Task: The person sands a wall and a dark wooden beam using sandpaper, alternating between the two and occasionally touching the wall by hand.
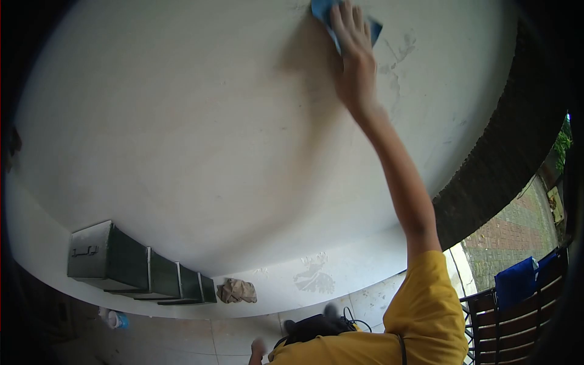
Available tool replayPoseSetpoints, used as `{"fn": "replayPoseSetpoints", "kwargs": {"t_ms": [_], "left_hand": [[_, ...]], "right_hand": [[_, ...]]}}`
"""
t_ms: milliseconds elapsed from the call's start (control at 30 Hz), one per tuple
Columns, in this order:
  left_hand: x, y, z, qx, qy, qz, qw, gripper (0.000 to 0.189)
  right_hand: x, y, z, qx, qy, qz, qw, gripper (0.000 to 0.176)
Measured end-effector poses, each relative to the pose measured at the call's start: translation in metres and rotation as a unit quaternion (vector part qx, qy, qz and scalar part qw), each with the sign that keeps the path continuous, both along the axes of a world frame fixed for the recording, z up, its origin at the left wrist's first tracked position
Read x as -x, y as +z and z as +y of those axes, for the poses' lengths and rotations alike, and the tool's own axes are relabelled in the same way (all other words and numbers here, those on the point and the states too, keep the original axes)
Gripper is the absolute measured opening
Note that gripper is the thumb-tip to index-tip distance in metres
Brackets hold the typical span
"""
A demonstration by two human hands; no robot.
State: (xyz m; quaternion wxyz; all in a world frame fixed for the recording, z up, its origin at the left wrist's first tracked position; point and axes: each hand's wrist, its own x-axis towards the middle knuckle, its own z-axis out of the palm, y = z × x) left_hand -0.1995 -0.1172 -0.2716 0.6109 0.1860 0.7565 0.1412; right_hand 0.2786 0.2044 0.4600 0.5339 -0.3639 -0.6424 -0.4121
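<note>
High on the pale wall [243,121], my right hand [356,45] lies over a blue sheet [323,13] and presses it to the surface with the fingers stretched along it. The sheet's pointed corners stick out on both sides of the hand. Worn grey patches [401,48] mark the wall just right of it. My left hand [258,348] shows only in small part, low beside my body, and its fingers are too blurred to read.
Dark green metal boxes [128,258] stand in a row on a ledge at the lower left, with a crumpled brown cloth [237,291] beside them. A white and blue container [114,319] sits on the floor. At right, a blue cloth [516,283] hangs over a slatted bench [523,322].
</note>
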Motion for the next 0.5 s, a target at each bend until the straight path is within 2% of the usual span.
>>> {"fn": "replayPoseSetpoints", "kwargs": {"t_ms": [67,100,167,267,300,367,400,433,500], "left_hand": [[0.006,0.006,0.014,-0.025,-0.001,-0.001,1.000,0.035],[0.006,0.005,0.018,-0.036,-0.003,-0.002,0.999,0.034],[0.005,0.003,0.028,-0.051,0.008,-0.020,0.998,0.032],[-0.001,0.004,0.040,-0.066,0.011,-0.041,0.997,0.031],[-0.006,0.005,0.040,-0.068,0.008,-0.048,0.996,0.030],[-0.005,-0.006,0.037,-0.051,-0.042,-0.065,0.996,0.042],[0.004,-0.032,0.037,-0.029,-0.030,-0.077,0.996,0.041],[0.007,-0.034,0.040,-0.007,-0.018,-0.089,0.996,0.040],[0.008,-0.034,0.033,0.032,-0.012,-0.081,0.996,0.040]], "right_hand": [[0.013,0.075,-0.004,-0.019,-0.002,-0.010,1.000,0.055],[0.019,0.093,-0.004,-0.035,-0.007,-0.007,0.999,0.053],[0.018,0.079,0.001,-0.035,-0.008,-0.001,0.999,0.053],[0.003,-0.009,0.002,0.005,-0.004,0.002,1.000,0.056],[0.001,-0.058,-0.003,0.019,-0.018,0.008,1.000,0.056],[-0.013,-0.181,-0.008,0.085,-0.029,0.029,0.996,0.045],[-0.024,-0.248,-0.011,0.126,-0.063,0.007,0.990,0.044],[-0.030,-0.296,-0.019,0.179,-0.090,-0.007,0.980,0.044],[-0.029,-0.302,-0.019,0.169,-0.081,-0.001,0.982,0.045]]}}
